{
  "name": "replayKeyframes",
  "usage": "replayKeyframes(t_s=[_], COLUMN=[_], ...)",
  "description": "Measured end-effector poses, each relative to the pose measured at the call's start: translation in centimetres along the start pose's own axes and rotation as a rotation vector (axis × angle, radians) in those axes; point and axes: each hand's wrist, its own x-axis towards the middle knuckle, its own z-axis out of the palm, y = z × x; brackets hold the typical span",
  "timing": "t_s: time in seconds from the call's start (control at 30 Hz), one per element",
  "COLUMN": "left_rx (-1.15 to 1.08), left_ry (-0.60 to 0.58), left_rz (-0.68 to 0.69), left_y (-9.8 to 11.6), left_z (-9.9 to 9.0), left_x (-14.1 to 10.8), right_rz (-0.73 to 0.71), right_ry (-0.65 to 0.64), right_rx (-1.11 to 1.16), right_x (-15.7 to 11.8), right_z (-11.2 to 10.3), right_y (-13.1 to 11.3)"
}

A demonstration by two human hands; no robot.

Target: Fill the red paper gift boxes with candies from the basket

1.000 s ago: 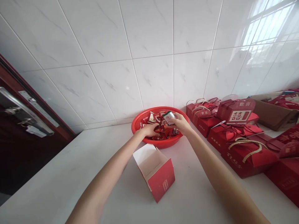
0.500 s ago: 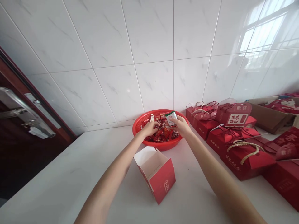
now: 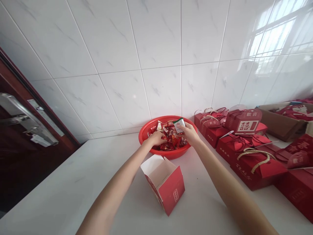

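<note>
A red plastic basket (image 3: pixel 174 155) stands against the tiled wall, holding many red-wrapped sweets (image 3: pixel 167 146). My left hand (image 3: pixel 156 138) reaches into its left side, fingers down among the sweets; whether it grips any is hidden. Over the right side of the basket, my right hand (image 3: pixel 189 132) is closed on a white and green packet (image 3: pixel 179 125). Nearer to me on the white table, an open red box (image 3: pixel 172 192) with a white inside lies tilted between my forearms.
Several closed red gift boxes (image 3: pixel 261 169) with rope handles crowd the right side of the table (image 3: pixel 73 182). Behind them is a cardboard box (image 3: pixel 281 125) of red items. At the left edge stands a dark red door (image 3: pixel 14 143) with a metal handle.
My left hand has moved slightly nearer to me and lower in the sweets. My right hand still holds the packet, almost in the same place.
</note>
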Motion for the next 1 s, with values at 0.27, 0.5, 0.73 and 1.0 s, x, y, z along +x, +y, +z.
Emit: replayKeyframes(t_s=[0.27, 0.5, 0.73, 1.0], left_rx=[-0.145, -0.186, -0.318, -0.664], left_ry=[0.3, 0.235, 0.207, 0.337], left_rz=[0.029, 0.133, 0.204, 0.216], left_y=[-0.1, -0.6, -0.3, -0.2], left_z=[-0.6, -1.0, -1.0, -1.6], left_x=[0.4, 2.4, 2.2, 0.7], right_rz=[0.001, -0.047, -0.067, -0.078], right_ry=[-0.009, 0.003, -0.014, 0.032], right_rx=[-0.013, -0.045, -0.068, -0.057], right_x=[0.2, 0.5, 0.5, 0.5], right_z=[-0.1, 0.1, 0.2, 0.2], right_y=[0.1, 0.6, 0.7, 0.8])
